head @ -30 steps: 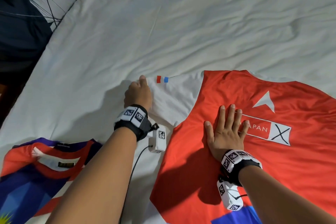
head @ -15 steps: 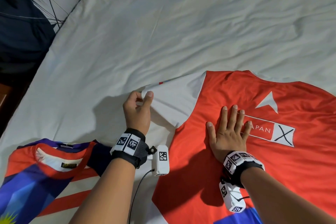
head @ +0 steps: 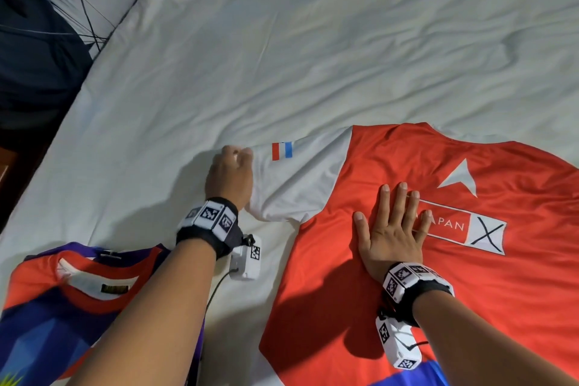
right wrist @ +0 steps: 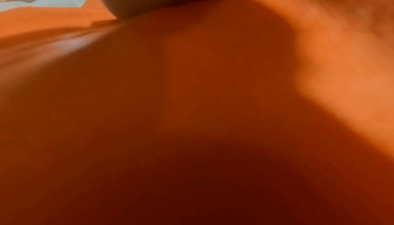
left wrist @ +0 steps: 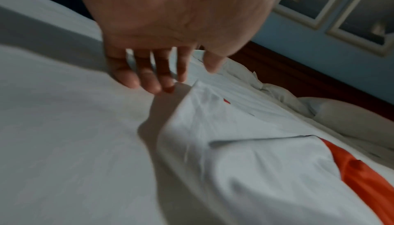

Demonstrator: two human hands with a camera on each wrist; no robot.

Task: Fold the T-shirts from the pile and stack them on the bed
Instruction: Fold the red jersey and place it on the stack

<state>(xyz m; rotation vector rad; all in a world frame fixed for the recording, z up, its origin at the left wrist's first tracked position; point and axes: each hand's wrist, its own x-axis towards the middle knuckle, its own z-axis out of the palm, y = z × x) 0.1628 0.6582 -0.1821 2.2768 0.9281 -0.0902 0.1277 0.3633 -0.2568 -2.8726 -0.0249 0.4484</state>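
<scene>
Red T-shirt spread flat, print side up, on white bed sheet; white sleeve sticking out from shirt's left shoulder, long axis running away from red body toward open sheet. Small red-and-blue flag patch near sleeve end.

Left hand at sleeve's outer tip, nearer of the 2 hands to it. In head view knuckles curled over cuff; in left wrist view fingers hanging loose, tips just at cuff edge, thumb apart, frame blurred. Cannot tell whether cloth actually pinched.

Right hand flat on red body just beside sleeve seam, all 5 fingers straight and spread, pressing down, holding nothing. Right wrist view only blurred orange cloth up close, consistent with palm down on shirt.

Judged step: sleeve fold-in. Sleeve would need carrying from tip across toward right hand, over red body, right palm serving as anchor near fold line. Risk: thin slippery-looking fabric bunching at armpit.

Second T-shirt, blue, red and white, collar up, lying on sheet on far side of left forearm from red shirt. Sheet wrinkled beyond red shirt's collar edge. Dark clothing and thin cables at bed edge beyond second shirt. In left wrist view, blue wall with 2 framed pictures and pillow past sleeve.
</scene>
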